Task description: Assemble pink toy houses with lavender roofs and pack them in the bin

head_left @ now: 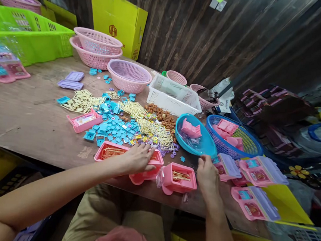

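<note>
My left hand [139,158] lies palm down across a long pink plastic box [101,151], fingers stretched out. Cream plastic pieces [112,153] show inside that box. To its right stands a smaller pink box [180,176] that also holds cream pieces, with a clear plastic part [160,178] at its left side. Beside this box, my right hand [207,175] is by the near rim of a blue basin [203,146]. Its fingers are curled together, and whatever they may hold is hidden. Pink parts [190,128] and clear plastic lie in the basin.
Beyond the boxes spread blue pieces [116,128], cream frames [133,109] and brown pieces [163,117]. A white basket [173,99] and pink baskets [94,56] stand behind. Several pink boxes with purple lids [268,171] sit at right, near a blue-rimmed basket [247,152].
</note>
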Demonstrator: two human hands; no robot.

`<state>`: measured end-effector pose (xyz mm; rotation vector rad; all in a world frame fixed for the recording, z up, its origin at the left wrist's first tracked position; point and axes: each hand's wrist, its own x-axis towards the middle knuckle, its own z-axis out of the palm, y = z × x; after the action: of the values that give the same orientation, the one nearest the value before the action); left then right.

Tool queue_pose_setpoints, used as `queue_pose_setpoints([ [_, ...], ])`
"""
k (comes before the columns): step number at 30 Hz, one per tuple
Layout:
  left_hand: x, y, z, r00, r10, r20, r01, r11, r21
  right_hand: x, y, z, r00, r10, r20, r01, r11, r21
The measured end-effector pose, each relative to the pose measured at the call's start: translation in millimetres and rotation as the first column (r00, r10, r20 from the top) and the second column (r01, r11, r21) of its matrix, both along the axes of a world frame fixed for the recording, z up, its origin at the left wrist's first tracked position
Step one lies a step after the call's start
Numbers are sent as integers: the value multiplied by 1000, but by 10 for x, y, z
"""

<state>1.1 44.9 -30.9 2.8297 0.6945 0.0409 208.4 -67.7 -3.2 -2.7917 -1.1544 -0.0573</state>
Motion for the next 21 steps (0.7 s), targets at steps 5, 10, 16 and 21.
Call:
queue_pose_setpoints([
  [5,-91,-158,-83,999,-37,36,33,995,94,532,-130,-346,996,-25,-80,19,997,-68],
  [10,-670,60,38,1000,-22,14,19,990,143,629,-96,-499,980,41,-196,-43,999,-7],
  [16,-1072,162,2,994,105,-38,-99,986,131,478,-195,-78,993,-95,-75,109,969,223],
  [21,-1008,354,67,991,133,-31,-135,988,-80,-641,-46,46,903,366,-226,-169,785,596],
])
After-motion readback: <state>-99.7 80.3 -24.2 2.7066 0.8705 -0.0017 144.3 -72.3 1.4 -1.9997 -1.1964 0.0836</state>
